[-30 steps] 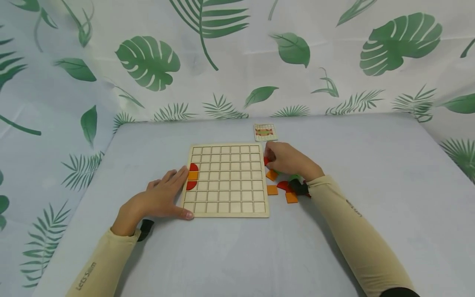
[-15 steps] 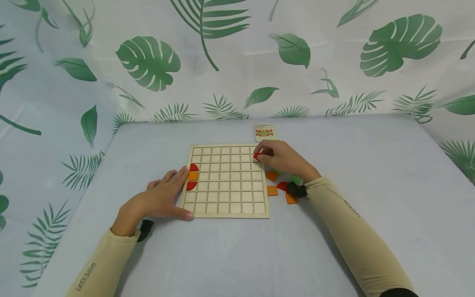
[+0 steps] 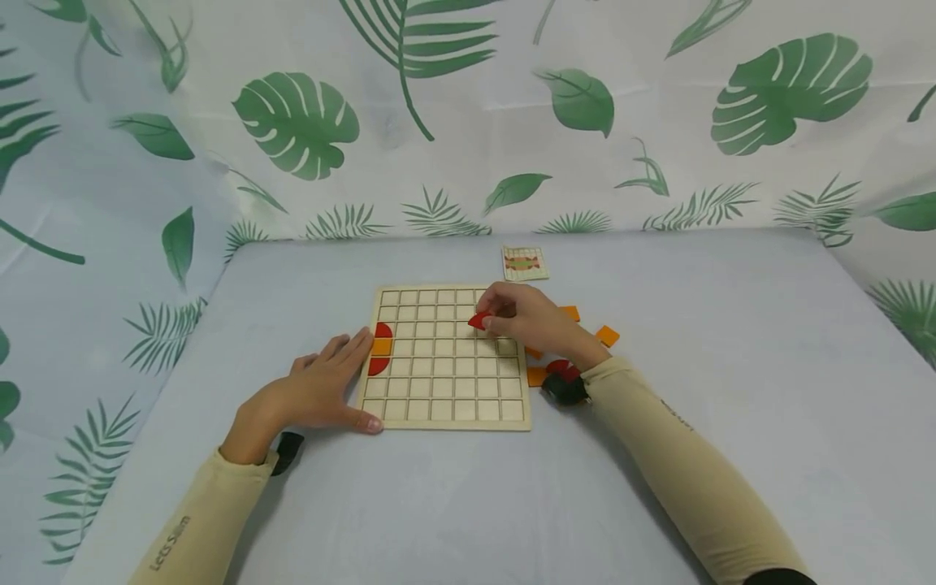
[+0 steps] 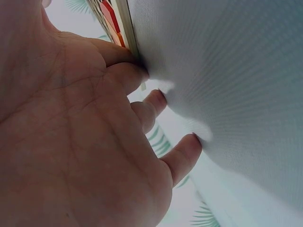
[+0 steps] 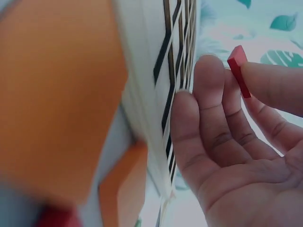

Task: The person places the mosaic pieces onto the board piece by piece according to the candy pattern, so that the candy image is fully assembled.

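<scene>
A wooden grid board (image 3: 444, 390) lies flat on the table. My left hand (image 3: 318, 392) rests at its left edge, fingers spread and thumb on the near left corner. Along the board's left column sit an orange square tile (image 3: 381, 347) and two rounded red tiles, one beyond it (image 3: 383, 331) and one nearer (image 3: 378, 366). Over the right part of the grid, my right hand (image 3: 532, 318) pinches a red tile (image 3: 478, 321) between thumb and fingers. In the right wrist view this red tile (image 5: 240, 71) appears edge-on, off the board.
Loose tiles lie right of the board, partly hidden by the right arm: orange squares (image 3: 608, 335) and a red tile (image 3: 561, 368). A small pattern card (image 3: 523, 264) lies beyond the board. A leaf-print cloth (image 3: 453, 154) hangs behind the table.
The right hand has moved left from the loose tiles to above the grid, carrying the red tile. The left hand has stayed at the board's edge.
</scene>
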